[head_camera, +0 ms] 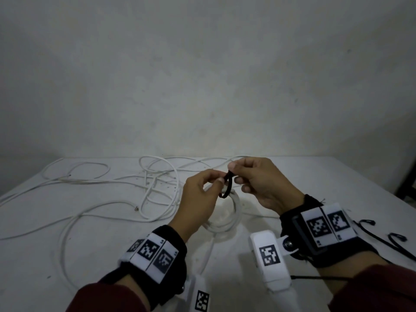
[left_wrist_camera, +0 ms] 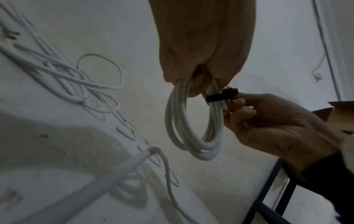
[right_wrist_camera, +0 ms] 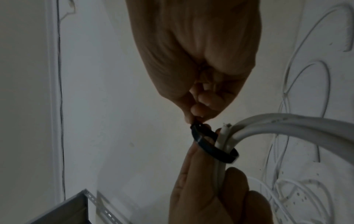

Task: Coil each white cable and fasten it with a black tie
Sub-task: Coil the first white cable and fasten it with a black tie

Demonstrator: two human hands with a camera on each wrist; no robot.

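My left hand (head_camera: 203,190) grips a coiled white cable (left_wrist_camera: 193,121), which hangs as a round loop below the fist, above the table. A black tie (head_camera: 227,184) is looped around the coil's strands near the cable's cut end (right_wrist_camera: 227,125). My right hand (head_camera: 252,176) pinches the upper end of the tie (right_wrist_camera: 203,133) between thumb and fingertip, close beside the left hand. In the left wrist view the tie (left_wrist_camera: 220,95) shows as a black band across the coil's right side. The coil (head_camera: 227,219) is partly hidden behind my left hand in the head view.
Loose white cables (head_camera: 155,183) sprawl in tangled loops over the white table (head_camera: 326,176) to the left and behind. More black ties (head_camera: 387,237) lie at the right beside my right wrist. A wall stands behind the table; a dark frame (left_wrist_camera: 272,194) runs under its edge.
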